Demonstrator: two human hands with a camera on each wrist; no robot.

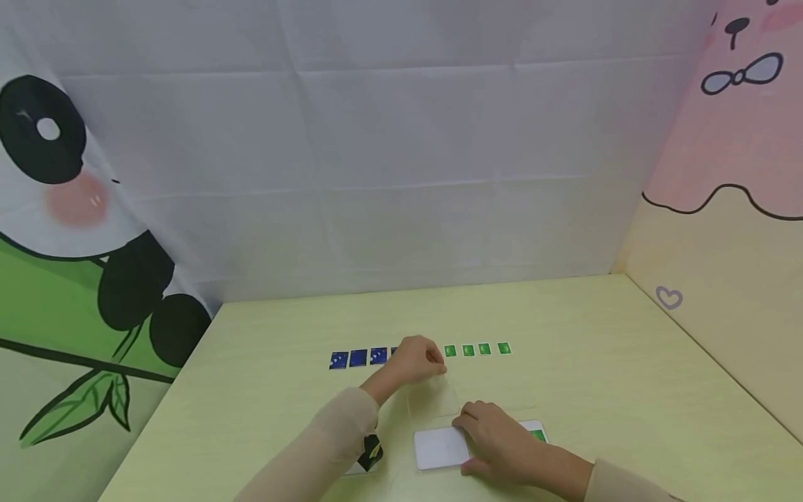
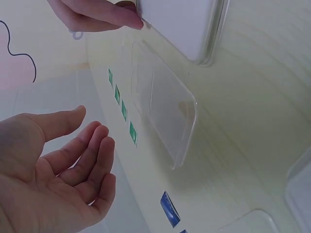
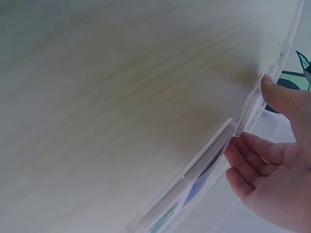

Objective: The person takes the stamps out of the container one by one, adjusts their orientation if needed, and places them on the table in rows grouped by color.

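My left hand (image 1: 419,360) hovers over the row of small cards, its fingers loosely bent and nothing between them in the left wrist view. Just on the near side of it is a clear plastic tray (image 2: 165,97), see-through and thin-walled. My right hand (image 1: 502,443) grips the right end of a white card stack in a clear case (image 1: 440,448), thumb at the near corner and fingertips at the far one. Part of a white-edged green card (image 1: 538,435) shows to the right, partly hidden behind that hand.
Several small blue cards (image 1: 358,358) line up at the far left, the last partly hidden by my left hand. Several green cards (image 1: 468,350) continue the row rightward. Another white piece (image 1: 359,470) peeks out beside my left sleeve. A white cloth wall (image 1: 401,209) stands behind the table.
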